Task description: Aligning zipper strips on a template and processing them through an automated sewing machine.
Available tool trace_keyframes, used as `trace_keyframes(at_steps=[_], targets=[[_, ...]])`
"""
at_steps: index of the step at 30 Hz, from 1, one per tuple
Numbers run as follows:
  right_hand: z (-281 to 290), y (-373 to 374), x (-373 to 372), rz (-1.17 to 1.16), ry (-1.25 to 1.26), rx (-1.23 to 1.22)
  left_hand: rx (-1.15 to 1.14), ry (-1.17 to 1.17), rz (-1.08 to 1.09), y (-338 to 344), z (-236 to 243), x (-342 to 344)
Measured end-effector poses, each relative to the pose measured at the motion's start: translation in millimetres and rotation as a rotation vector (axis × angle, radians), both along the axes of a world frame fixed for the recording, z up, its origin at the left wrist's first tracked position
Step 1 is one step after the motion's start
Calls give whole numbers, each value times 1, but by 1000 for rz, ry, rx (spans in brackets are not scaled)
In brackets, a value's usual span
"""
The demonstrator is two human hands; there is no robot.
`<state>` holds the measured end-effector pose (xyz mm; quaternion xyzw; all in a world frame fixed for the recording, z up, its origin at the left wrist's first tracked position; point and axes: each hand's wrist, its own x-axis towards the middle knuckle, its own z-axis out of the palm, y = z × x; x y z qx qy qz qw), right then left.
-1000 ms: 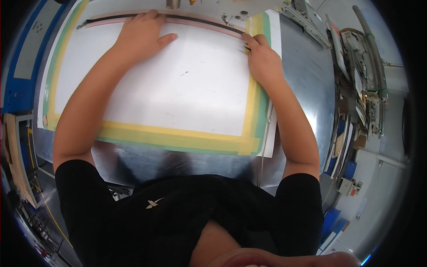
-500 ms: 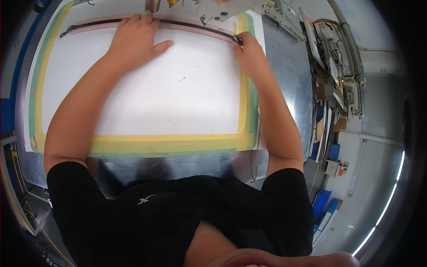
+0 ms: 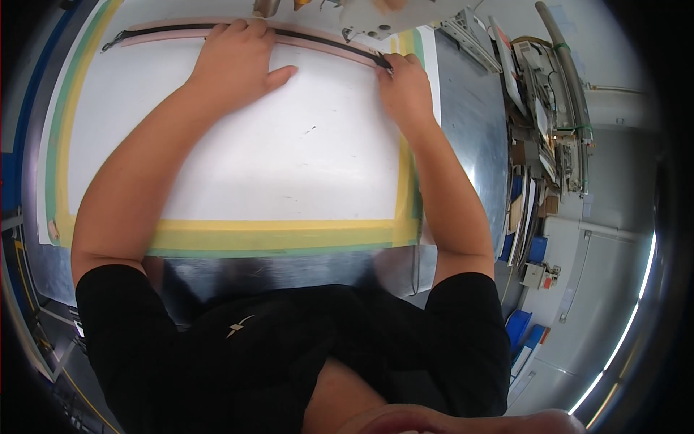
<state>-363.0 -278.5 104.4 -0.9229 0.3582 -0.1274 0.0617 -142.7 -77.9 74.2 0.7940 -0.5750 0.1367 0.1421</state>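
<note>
I see the left hand (image 3: 235, 58) palm down near the top of the view, its fingers lying close together across the black strip (image 3: 170, 29), the thumb spread out to the side over the white sheet (image 3: 303, 163). That hand is open and fairly flat, touching the strip without a grip that I can make out. The right hand (image 3: 407, 87) is nearly closed, thumb and fingertips pinching the strip's right end; I can't see the tucked fingers clearly. The strip runs lengthwise over a pink band (image 3: 163, 39) on the sheet, bowed in my wide view, its left end finishing in a small dark loop. Yellow tape (image 3: 275, 226) edges the sheet, with green tape (image 3: 56, 137) outside it, on a metal table (image 3: 470, 108). A pale machine part (image 3: 394, 18) sits just beyond the strip.
</note>
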Motion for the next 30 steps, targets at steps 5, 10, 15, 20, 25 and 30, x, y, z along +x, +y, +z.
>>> trace_keyframes(at_steps=[5,10,15,20,25,30], targets=[[-3,-2,-1,-27,-48,0,-3,-32,7,0,0,0],[-14,-11,-1,-19,-56,-18,-4,-39,10,1,-1,1],[-12,-16,-2,-2,-166,-109,28,-39,20,2,-1,1],[19,-19,-9,-158,-165,144,19,-48,21,3,0,-2],[1,-11,-10,28,64,-17,129,-19,43,3,3,-6],[-14,-7,-16,101,87,-136,105,-61,92,10,1,-14]])
